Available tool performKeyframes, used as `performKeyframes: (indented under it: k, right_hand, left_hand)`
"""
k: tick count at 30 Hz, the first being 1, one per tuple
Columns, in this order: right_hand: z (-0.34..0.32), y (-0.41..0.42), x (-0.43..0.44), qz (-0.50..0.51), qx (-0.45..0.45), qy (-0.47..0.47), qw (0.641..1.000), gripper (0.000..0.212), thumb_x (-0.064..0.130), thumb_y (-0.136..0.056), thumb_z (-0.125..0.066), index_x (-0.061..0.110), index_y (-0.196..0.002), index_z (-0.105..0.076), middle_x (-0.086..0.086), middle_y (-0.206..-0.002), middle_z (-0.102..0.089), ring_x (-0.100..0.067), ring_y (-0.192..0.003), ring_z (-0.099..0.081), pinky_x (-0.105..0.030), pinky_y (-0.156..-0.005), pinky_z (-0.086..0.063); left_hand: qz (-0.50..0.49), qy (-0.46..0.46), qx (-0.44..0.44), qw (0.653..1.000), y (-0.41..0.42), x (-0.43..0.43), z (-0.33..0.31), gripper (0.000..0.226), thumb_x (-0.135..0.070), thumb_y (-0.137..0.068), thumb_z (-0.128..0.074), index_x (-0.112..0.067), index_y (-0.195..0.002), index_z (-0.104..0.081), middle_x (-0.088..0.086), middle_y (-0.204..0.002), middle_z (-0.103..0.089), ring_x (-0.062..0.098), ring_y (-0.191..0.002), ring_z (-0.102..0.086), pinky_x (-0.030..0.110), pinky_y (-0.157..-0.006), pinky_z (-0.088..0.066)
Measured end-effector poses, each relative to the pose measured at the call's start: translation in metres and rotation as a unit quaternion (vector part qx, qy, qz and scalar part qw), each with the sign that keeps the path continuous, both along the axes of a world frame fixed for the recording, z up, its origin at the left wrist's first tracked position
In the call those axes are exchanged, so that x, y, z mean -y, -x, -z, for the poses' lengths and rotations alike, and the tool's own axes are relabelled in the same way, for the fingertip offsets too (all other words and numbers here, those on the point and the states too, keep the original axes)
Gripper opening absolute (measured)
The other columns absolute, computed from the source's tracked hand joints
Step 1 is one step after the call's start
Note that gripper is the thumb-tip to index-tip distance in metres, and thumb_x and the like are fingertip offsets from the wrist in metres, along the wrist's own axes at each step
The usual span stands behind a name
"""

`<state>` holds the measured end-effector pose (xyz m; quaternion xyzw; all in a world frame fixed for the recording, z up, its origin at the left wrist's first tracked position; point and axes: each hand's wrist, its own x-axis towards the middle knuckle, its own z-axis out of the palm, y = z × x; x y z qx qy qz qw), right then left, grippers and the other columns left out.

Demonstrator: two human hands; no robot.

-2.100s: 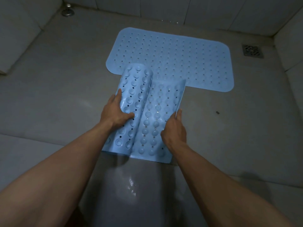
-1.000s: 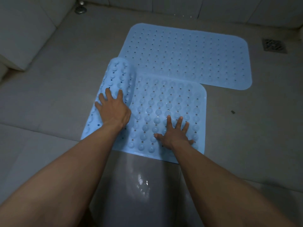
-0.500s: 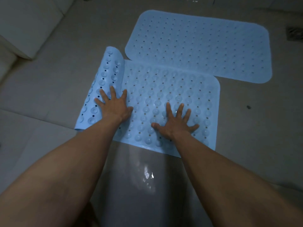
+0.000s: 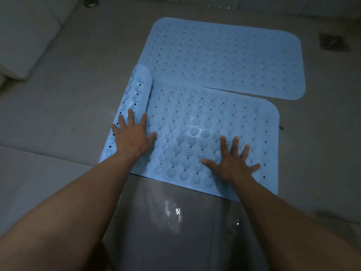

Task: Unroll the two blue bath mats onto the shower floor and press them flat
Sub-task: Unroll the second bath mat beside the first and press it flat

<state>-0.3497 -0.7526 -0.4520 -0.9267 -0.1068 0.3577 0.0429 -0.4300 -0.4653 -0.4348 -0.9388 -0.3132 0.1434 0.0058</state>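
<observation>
One blue bath mat [image 4: 224,57] lies flat on the shower floor at the back. A second blue mat [image 4: 205,122] lies in front of it, suction cups facing up, its far edge overlapping the first mat's near edge. Its left end is still curled into a roll [image 4: 136,90]. My left hand [image 4: 132,135] rests palm down with spread fingers on the near part of that roll. My right hand [image 4: 232,163] presses flat on the unrolled part near the front right, fingers spread. Neither hand holds anything.
A square floor drain [image 4: 331,42] sits at the back right and a round metal fitting [image 4: 90,2] at the back left. Tiled walls rise at the left and back. A wet, shiny strip of floor [image 4: 172,212] lies between my arms.
The second mat has been unrolled leftward from a thick roll to a narrow curl. My right hand slid right along the flat part, and my left hand stays on the roll.
</observation>
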Motion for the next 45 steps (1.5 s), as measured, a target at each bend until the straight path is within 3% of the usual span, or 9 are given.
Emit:
performKeyframes:
  k: [6,12,15,18,20,24,33,39,45]
  right_hand:
    - [-0.003,-0.016,0.029,-0.01,-0.006,0.014,1.0,0.113,0.099,-0.06,-0.028,0.05,-0.143,0.031,0.008,-0.151,0.045,-0.034,-0.144,0.031,-0.081,-0.103,0.002]
    - [-0.003,-0.022,0.028,-0.023,0.008,0.025,0.999,0.113,0.096,-0.067,-0.032,0.042,-0.147,0.028,-0.001,-0.155,0.04,-0.037,-0.144,0.03,-0.078,-0.105,0.006]
    - [-0.007,-0.019,0.008,-0.041,0.052,0.026,0.997,0.108,0.077,-0.082,-0.044,0.029,-0.153,0.022,-0.009,-0.157,0.035,-0.037,-0.145,0.027,-0.074,-0.11,0.007]
    - [-0.01,-0.008,-0.031,-0.049,0.057,-0.029,0.997,0.092,0.054,-0.091,-0.045,0.031,-0.154,0.018,-0.006,-0.159,0.032,-0.034,-0.147,0.026,-0.072,-0.11,0.004]
    - [-0.007,0.003,-0.061,-0.071,0.034,-0.059,0.995,0.086,0.063,-0.091,-0.038,0.037,-0.153,0.016,-0.005,-0.158,0.034,-0.034,-0.146,0.028,-0.075,-0.108,0.006]
    - [0.005,0.017,-0.09,-0.097,-0.007,-0.05,0.994,0.11,0.093,-0.07,-0.033,0.043,-0.148,0.024,-0.005,-0.151,0.045,-0.037,-0.14,0.037,-0.082,-0.099,0.011]
    - [0.009,0.012,-0.063,-0.086,0.017,-0.06,0.994,0.113,0.099,-0.063,-0.031,0.048,-0.147,0.024,0.002,-0.149,0.049,-0.032,-0.143,0.035,-0.078,-0.104,0.009]
    - [0.011,0.004,-0.035,-0.083,0.032,-0.059,0.994,0.113,0.101,-0.06,-0.029,0.05,-0.146,0.024,0.004,-0.15,0.048,-0.03,-0.144,0.034,-0.077,-0.105,0.009]
    - [0.01,0.002,-0.027,-0.084,0.042,-0.059,0.994,0.112,0.1,-0.06,-0.03,0.052,-0.147,0.021,0.005,-0.152,0.044,-0.028,-0.145,0.031,-0.076,-0.106,0.011]
  left_hand:
    - [-0.044,0.008,0.04,0.998,0.003,0.005,0.004,0.08,-0.062,-0.09,-0.051,-0.03,-0.155,-0.019,0.014,-0.164,0.001,0.047,-0.144,-0.013,0.065,-0.111,-0.022]
    - [-0.078,-0.012,0.011,0.997,0.002,-0.004,0.008,0.086,-0.056,-0.091,-0.054,-0.028,-0.157,-0.007,0.016,-0.164,0.005,0.047,-0.146,-0.009,0.065,-0.113,-0.019]
    - [-0.092,-0.03,-0.023,0.995,-0.003,-0.003,0.011,0.089,-0.058,-0.092,-0.048,-0.027,-0.157,0.004,0.019,-0.162,0.016,0.045,-0.149,0.006,0.068,-0.115,-0.006]
    - [-0.055,-0.045,-0.068,0.995,-0.003,0.0,0.016,0.078,-0.061,-0.095,-0.031,-0.033,-0.157,0.006,0.021,-0.157,0.031,0.043,-0.146,0.023,0.071,-0.113,0.005]
    - [-0.032,-0.056,-0.084,0.994,0.002,-0.001,0.019,0.075,-0.067,-0.094,-0.02,-0.034,-0.158,0.0,0.02,-0.155,0.036,0.043,-0.144,0.028,0.072,-0.11,0.011]
    - [-0.023,-0.085,-0.072,0.994,0.009,-0.005,0.016,0.084,-0.077,-0.088,-0.017,-0.031,-0.158,-0.013,0.02,-0.157,0.033,0.044,-0.144,0.027,0.072,-0.109,0.011]
    - [-0.013,-0.108,-0.093,0.99,0.0,-0.006,-0.008,0.111,-0.097,-0.068,-0.017,-0.03,-0.157,-0.017,0.019,-0.158,0.031,0.045,-0.142,0.032,0.073,-0.105,0.016]
    - [-0.102,0.149,-0.095,0.979,-0.006,0.003,0.01,0.105,-0.093,-0.073,-0.029,-0.043,-0.153,0.016,0.005,-0.162,0.026,0.042,-0.149,0.012,0.074,-0.111,-0.007]
    - [-0.069,0.094,-0.035,0.993,-0.004,0.0,0.007,0.097,-0.087,-0.08,-0.027,-0.035,-0.157,0.001,0.013,-0.162,-0.009,0.045,-0.143,-0.019,0.062,-0.111,-0.027]
